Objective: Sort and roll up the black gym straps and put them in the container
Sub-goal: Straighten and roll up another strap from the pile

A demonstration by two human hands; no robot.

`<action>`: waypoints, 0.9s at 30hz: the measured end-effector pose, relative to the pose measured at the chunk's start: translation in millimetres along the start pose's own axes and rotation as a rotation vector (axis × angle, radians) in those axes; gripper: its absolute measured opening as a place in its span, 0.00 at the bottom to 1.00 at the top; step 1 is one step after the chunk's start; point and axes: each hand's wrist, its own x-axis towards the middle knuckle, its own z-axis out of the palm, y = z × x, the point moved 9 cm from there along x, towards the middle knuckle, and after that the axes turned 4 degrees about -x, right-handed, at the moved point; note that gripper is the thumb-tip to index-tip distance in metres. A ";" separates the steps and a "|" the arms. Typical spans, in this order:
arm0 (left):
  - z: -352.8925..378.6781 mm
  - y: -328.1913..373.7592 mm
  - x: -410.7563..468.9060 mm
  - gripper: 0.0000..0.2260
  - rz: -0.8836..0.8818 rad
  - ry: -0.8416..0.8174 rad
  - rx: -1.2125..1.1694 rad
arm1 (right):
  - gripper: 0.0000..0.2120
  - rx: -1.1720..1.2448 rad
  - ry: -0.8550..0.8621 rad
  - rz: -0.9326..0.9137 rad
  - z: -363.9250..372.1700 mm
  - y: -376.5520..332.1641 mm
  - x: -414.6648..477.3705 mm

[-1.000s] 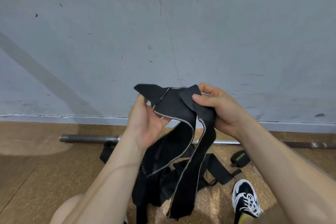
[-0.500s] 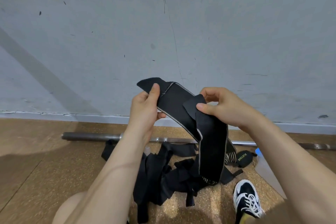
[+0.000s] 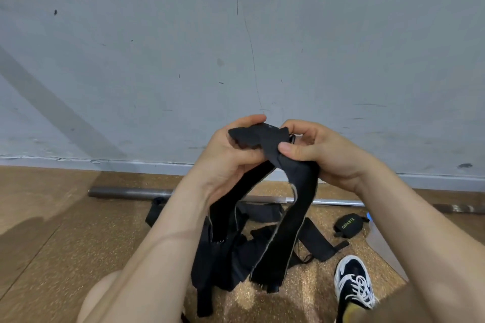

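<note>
A wide black gym strap (image 3: 283,220) with a pale edge hangs in two tails from my hands, held up in front of the wall. My left hand (image 3: 225,157) grips its upper end, thumb on top. My right hand (image 3: 315,151) pinches the folded top beside it, thumb pressed on the fabric. The two hands are close together, almost touching. More black straps (image 3: 265,211) lie in a loose pile on the floor below. A rolled strap (image 3: 348,223) with green lettering rests on the floor to the right. A clear container (image 3: 380,242) shows partly behind my right forearm.
A steel barbell (image 3: 126,193) lies along the base of the grey wall. My black and white shoe (image 3: 353,283) is at the lower right and my knee (image 3: 105,296) at the lower left. The floor is brown cork-like matting.
My hands have come together, folding the strap's top end between them. The hanging tails have shifted and now drop lower toward the pile.
</note>
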 end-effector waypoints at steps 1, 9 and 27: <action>-7.0 4.4 0.8 0.14 0.044 0.093 0.121 | 0.04 0.018 -0.004 0.009 -2.1 0.1 -1.0; -43.8 33.4 -3.8 0.21 0.258 0.437 0.447 | 0.09 0.018 -0.006 0.064 -2.5 13.8 1.6; -37.5 34.5 -8.0 0.11 0.191 0.295 -0.110 | 0.03 -0.127 0.574 0.037 -68.8 11.0 -12.5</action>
